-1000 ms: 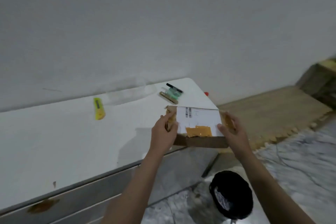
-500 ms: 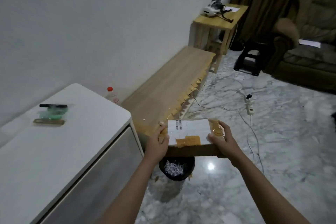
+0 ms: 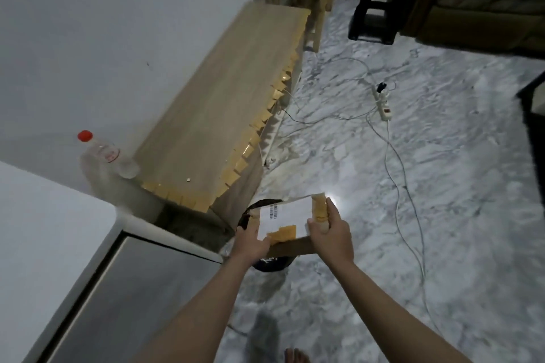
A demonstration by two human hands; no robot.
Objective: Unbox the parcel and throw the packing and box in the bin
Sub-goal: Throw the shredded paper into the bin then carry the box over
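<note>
A small cardboard box (image 3: 290, 221) with a white barcode label and brown tape hangs low over a black bin (image 3: 269, 264) on the floor. The box covers most of the bin's mouth, so only its rim shows around it. My left hand (image 3: 250, 243) grips the box's left end. My right hand (image 3: 330, 230) grips its right end, with the thumb over the taped edge.
A white cabinet (image 3: 59, 244) stands at the left, its corner close to the bin. Behind the bin runs a low wooden bench (image 3: 224, 103); a red-capped plastic bottle (image 3: 109, 156) stands beside it. A power strip (image 3: 383, 102) and cables lie on the marble floor.
I have turned from the white cabinet toward the floor. Both hands have carried the box down and over the black bin, which now lies directly under it.
</note>
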